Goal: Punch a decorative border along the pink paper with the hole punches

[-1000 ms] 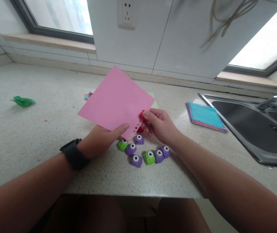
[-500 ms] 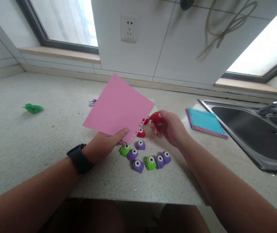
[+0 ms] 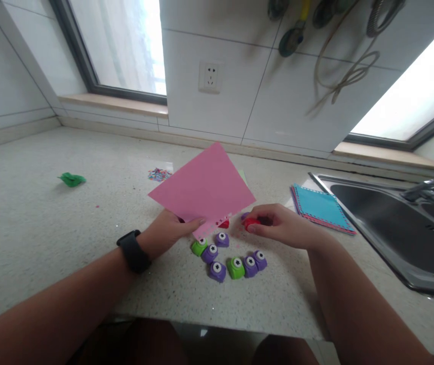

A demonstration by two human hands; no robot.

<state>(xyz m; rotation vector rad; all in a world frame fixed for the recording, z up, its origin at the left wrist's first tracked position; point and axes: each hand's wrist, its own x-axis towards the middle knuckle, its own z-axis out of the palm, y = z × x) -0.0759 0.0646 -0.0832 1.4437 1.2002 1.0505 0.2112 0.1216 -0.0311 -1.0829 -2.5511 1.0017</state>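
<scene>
Gripping pink paper by punched near edge, left hand tilts sheet above table; right hand fingers pinch red punch at 3 o'clock, purple and green punches clustered at 6

Crowded middle, open counter to the left

The speckled counter lies mostly bare on the left, with only a green scrap and a little heap of confetti on it. Between the left hand and right hand, a cluster of purple and green punches blocks the near middle. The paper stack and the sink close off the right side.
</scene>
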